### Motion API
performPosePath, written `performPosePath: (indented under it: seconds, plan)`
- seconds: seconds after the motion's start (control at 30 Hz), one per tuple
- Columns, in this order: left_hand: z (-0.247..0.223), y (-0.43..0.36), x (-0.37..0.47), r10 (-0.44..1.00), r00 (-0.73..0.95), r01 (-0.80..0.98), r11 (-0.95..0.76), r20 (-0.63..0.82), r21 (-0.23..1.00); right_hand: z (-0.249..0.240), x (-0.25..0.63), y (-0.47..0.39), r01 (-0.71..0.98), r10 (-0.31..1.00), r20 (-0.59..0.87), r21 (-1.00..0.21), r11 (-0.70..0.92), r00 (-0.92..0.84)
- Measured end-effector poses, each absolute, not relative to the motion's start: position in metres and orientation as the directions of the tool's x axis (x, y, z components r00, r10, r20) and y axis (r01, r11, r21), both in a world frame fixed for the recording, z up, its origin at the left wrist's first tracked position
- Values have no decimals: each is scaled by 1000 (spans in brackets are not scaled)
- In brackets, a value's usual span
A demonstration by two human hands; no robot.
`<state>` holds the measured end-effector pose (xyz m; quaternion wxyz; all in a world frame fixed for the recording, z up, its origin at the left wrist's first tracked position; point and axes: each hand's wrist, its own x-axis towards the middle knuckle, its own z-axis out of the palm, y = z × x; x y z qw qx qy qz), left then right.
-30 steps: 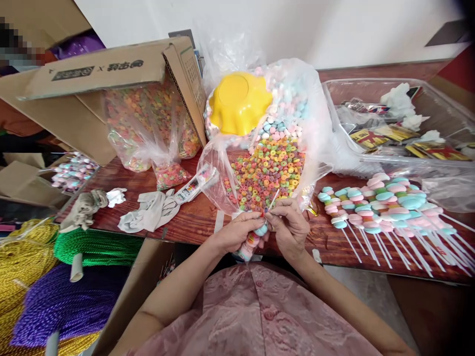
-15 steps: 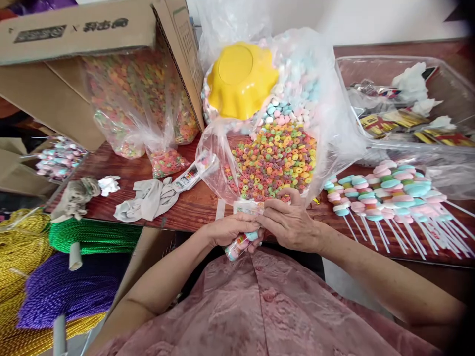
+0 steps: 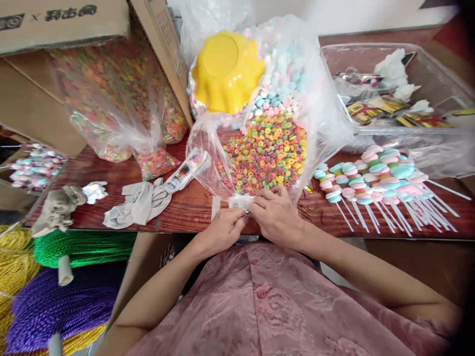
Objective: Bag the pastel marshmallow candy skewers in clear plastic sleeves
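White printed plastic point(image 3: 238, 202) lies crosswise just beyond the left hand point(image 3: 224, 228) and right hand point(image 3: 276, 217), both curled and apparently pinching its near edge, the right covering its right end.

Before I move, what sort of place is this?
Likely a small candy-packing workspace: candy skewers lie on the table, with loose ring-shaped candies and a cardboard box to their left.

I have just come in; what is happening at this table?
The person's left hand and right hand are close together, fingers at a small printed wrapper; their exact grip is hidden. Just beyond lie ring-shaped sweets in a plastic bag. Many sweets on sticks lie to the right.
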<state>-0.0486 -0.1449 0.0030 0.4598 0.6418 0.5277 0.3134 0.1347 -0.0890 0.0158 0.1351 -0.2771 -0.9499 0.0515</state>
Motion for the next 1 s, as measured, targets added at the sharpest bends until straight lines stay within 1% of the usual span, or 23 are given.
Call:
performPosePath:
  seconds: [0.03,0.07,0.13,0.2,0.27,0.3,0.33,0.37,0.4,0.43,0.47,0.5,0.53,0.57,0.6,0.63,0.67,0.7,0.77,0.83,0.9,0.93,1.0]
  plan:
    - [3,-146,-52,953,249,293,95,-172,951,18,136,-94,484,506,315,-150,862,-803]
    - [3,-146,-55,922,276,193,222,-270,956,19,139,-98,445,458,390,-129,886,-799]
    - [2,-147,-60,807,399,53,453,-435,890,19,145,-106,360,364,497,-107,927,-788]
    - [0,-147,-62,663,548,20,598,-509,801,15,154,-112,298,317,543,-126,946,-777]
    - [-1,-145,-58,562,640,52,649,-525,759,7,162,-115,262,314,542,-174,949,-779]
    - [0,-145,-54,548,650,93,630,-527,771,2,166,-117,268,335,531,-202,942,-778]
    - [1,-144,-49,566,642,154,565,-517,810,-3,169,-119,291,366,518,-223,930,-773]
    - [2,-144,-44,611,623,238,448,-489,862,-9,172,-121,328,405,505,-239,914,-762]
    - [4,-145,-38,671,598,337,286,-439,897,-15,175,-123,377,455,487,-254,891,-746]
    - [5,-147,-32,732,572,444,102,-369,890,-21,177,-125,428,508,466,-274,861,-724]
    - [6,-149,-26,784,549,544,-74,-288,836,-25,179,-128,471,561,437,-305,828,-703]
    - [6,-151,-21,819,534,626,-218,-208,749,-28,180,-130,502,609,405,-346,792,-682]
    - [5,-154,-16,839,525,687,-320,-142,652,-30,182,-133,525,654,375,-395,754,-657]
    - [5,-156,-12,849,520,727,-383,-92,569,-30,184,-135,541,695,351,-446,713,-627]
    - [4,-157,-9,853,519,747,-423,-53,513,-28,187,-136,550,732,341,-493,674,-590]
    - [3,-158,-6,852,523,748,-446,-22,491,-26,192,-137,557,765,340,-534,636,-547]
    - [2,-158,-5,852,523,738,-455,3,498,-23,199,-137,569,799,349,-566,596,-490]
    - [1,-157,-5,858,514,723,-448,25,527,-20,207,-136,588,829,369,-585,559,-421]
    - [2,-153,-5,886,460,679,-391,55,621,-17,230,-133,654,864,423,-576,490,-274]
    - [5,-149,-5,925,375,610,-297,62,735,-18,256,-130,759,862,471,-487,432,-188]
    - [7,-145,-3,958,286,505,-175,27,845,-23,277,-127,849,864,462,-360,387,-198]
    - [8,-144,-1,971,240,439,-95,-15,894,-26,283,-126,879,869,445,-298,373,-218]
    - [9,-142,4,975,153,283,113,-161,952,-33,289,-124,910,876,412,-207,358,-250]
